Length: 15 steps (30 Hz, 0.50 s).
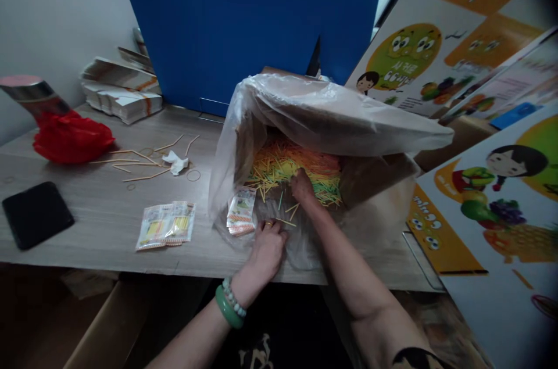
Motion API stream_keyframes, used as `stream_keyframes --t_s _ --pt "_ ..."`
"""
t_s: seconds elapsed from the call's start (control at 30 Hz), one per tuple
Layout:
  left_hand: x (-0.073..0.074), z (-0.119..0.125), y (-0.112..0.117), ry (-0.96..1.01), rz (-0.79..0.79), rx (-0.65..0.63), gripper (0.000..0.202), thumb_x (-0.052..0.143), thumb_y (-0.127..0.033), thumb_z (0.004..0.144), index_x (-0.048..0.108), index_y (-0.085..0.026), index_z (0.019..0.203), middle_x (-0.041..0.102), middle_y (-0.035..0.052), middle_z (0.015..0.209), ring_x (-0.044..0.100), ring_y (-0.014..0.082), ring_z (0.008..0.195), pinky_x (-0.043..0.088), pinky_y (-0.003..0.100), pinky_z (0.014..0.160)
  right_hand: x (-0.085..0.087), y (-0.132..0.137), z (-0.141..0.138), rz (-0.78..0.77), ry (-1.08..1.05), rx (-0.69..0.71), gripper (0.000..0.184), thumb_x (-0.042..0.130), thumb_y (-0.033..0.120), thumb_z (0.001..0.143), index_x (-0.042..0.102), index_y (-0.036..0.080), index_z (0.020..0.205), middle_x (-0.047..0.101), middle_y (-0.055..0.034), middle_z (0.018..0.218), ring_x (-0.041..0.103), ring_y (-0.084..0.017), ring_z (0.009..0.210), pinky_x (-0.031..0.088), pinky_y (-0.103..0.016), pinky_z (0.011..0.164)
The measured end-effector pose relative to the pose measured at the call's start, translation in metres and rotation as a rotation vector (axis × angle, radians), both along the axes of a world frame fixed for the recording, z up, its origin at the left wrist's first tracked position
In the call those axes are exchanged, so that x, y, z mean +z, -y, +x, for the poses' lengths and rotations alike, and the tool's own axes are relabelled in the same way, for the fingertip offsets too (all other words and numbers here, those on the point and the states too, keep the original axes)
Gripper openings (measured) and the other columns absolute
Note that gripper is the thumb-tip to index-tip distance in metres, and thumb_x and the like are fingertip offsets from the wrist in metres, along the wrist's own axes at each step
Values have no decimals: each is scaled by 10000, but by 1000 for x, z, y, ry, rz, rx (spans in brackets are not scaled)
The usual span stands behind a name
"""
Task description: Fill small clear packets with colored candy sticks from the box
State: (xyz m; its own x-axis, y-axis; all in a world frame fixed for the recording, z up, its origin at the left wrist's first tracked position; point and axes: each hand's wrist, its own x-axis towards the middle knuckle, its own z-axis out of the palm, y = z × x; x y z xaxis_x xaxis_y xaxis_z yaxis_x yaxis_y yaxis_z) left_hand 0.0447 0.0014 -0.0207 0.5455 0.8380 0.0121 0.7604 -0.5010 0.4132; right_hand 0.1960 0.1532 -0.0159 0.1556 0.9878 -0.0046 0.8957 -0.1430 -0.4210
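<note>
A cardboard box lined with a clear plastic bag [349, 116] lies open towards me on the table. Inside it is a loose heap of thin coloured sticks [300, 160], yellow, orange, pink and green. Over the front of the heap is my right hand [301, 187], its fingers curled together; whatever they pinch is hidden. My left hand [268, 244] rests on the liner at the box's front edge, fingers bent and close together, their tips hidden. Just left of it, a small stack of printed packets [242, 212] lies on the liner. A few stray sticks lie between my hands.
More filled packets [166, 225] lie on the table to the left, near a black flat device [38, 215]. Behind them are tan sticks [139, 162], rubber bands and crumpled tissue [175, 162]. A red bag [72, 136] and stacked cartons [122, 90] stand farther back; printed boxes [501, 183] crowd the right.
</note>
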Motion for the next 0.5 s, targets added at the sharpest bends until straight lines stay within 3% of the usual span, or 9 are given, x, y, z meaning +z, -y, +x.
stream_keyframes --t_s 0.1,0.23,0.33,0.43,0.5 --pt "2 2 1 -25 3 16 249 464 -201 948 700 -182 1024 614 101 1298 482 295 1222 351 478 1062 -4 1 9 137 -256 -1 289 273 166 926 447 200 1155 623 -51 974 627 -140 794 505 -250 716" --pt "3 4 2 -60 16 3 276 445 -166 935 690 -168 1063 594 118 1332 467 313 1243 353 494 1066 -12 10 4 415 -704 133 165 458 245 842 487 236 1004 576 -14 885 560 -163 790 486 -306 787" --pt "-1 3 1 -88 28 -21 303 456 -135 908 674 -142 1118 575 145 1352 466 332 1254 363 508 1071 -18 16 -1 479 -684 216 60 503 280 810 474 235 837 551 -14 829 528 -183 810 455 -329 821" --pt "-3 -2 1 -91 25 -57 348 477 -94 867 664 -140 1157 552 167 1377 464 335 1277 375 509 1076 -23 20 -2 517 -710 162 58 416 284 860 424 242 821 539 -13 813 532 -180 795 455 -317 785" --pt "-3 -7 2 -60 21 -75 386 461 -64 853 666 -145 1170 534 177 1401 465 332 1294 366 510 1090 -27 23 -2 460 -669 142 61 405 283 870 411 246 823 545 -11 795 536 -182 779 451 -309 768"
